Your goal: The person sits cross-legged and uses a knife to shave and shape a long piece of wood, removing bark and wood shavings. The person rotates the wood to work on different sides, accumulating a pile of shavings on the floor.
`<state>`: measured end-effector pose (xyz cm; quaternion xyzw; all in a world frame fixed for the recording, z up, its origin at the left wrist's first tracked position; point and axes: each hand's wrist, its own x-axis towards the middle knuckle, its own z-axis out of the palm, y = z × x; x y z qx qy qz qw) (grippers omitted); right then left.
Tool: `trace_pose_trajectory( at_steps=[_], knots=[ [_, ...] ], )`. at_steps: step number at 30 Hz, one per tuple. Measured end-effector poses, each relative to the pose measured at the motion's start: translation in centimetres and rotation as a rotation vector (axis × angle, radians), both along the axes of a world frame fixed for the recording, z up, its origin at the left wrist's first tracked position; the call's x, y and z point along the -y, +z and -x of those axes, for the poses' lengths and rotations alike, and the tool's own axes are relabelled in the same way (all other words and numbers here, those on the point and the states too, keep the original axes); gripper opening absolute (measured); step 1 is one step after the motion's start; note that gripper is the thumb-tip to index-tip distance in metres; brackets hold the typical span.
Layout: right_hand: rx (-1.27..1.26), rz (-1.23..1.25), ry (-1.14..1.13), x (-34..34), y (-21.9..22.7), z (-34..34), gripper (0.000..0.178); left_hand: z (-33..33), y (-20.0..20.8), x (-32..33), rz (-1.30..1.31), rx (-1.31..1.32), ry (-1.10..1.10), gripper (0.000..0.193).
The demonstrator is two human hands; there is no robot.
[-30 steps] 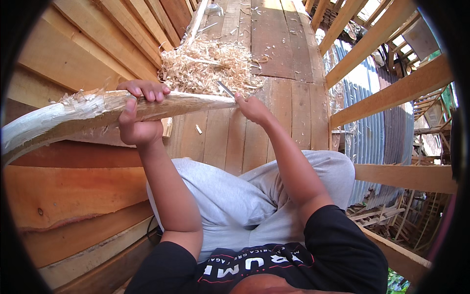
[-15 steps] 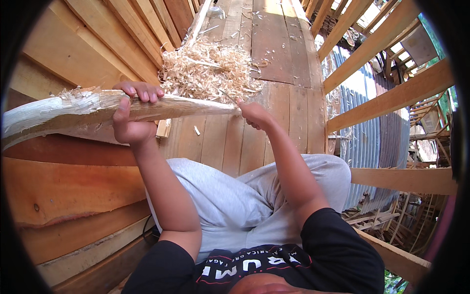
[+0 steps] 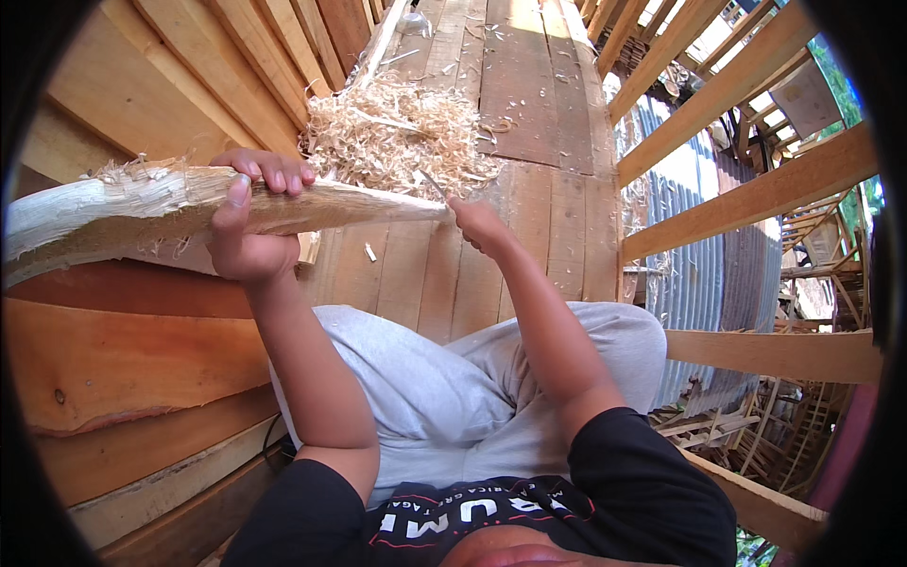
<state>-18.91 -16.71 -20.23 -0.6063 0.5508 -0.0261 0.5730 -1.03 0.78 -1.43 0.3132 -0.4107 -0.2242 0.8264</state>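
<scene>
A long pale piece of wood (image 3: 364,204) runs from the left rim to a tapered tip near the middle, its upper side rough with peeled fibres. My left hand (image 3: 248,227) is closed around it, thumb on the near side and fingers over the top. Beside the tapered tip, my right hand (image 3: 480,227) is closed on a knife, whose thin blade (image 3: 434,184) points up and left. The knife's handle is hidden in my fist. From this angle I cannot tell whether the blade touches the wood.
A heap of curled wood shavings (image 3: 397,132) lies on the plank floor (image 3: 534,236) just beyond the wood. Stacked boards (image 3: 142,359) stand along the left. On the right is a slatted wooden railing (image 3: 746,194), with corrugated metal sheets (image 3: 704,274) below. My crossed legs (image 3: 425,378) are close underneath.
The whole view has shifted slightly, so both hands and the wood appear a little further left. Both hands keep the same grips.
</scene>
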Motion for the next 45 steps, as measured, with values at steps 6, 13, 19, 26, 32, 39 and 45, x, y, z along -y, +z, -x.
trace_pose_trajectory(
  at_steps=[6, 13, 19, 26, 32, 39, 45],
  knots=[
    [0.178, -0.167, -0.558, 3.3, -0.7, 1.2, 0.058, 0.6, 2.9, -2.6, 0.001, 0.002, -0.072, 0.025],
    [0.012, 0.532, -0.292, 3.6, 1.4, 2.3, 0.045, 0.7, 2.9, -2.4, -0.066, 0.025, -0.043, 0.025],
    [0.080, 0.732, -0.034, 2.6, 0.5, 0.9, 0.046, 1.0, 2.7, -1.9, -0.033, 0.017, -0.030, 0.026],
    [-0.040, 0.974, 0.140, 1.3, 3.0, 1.0, 0.052, 0.6, 2.5, -2.2, -0.054, 0.049, 0.015, 0.026],
    [-0.235, 1.089, 0.176, 1.1, 2.9, 1.1, 0.051, 0.5, 2.2, -2.0, -0.060, 0.017, 0.029, 0.026],
    [-0.245, 1.124, 0.311, 1.3, 2.3, 1.6, 0.055, 0.3, 2.2, -1.8, -0.080, 0.060, 0.042, 0.025],
    [-0.208, 1.000, 0.130, 0.9, 3.3, 0.4, 0.041, 0.5, 2.2, -1.8, -0.078, 0.043, 0.023, 0.025]
  ],
)
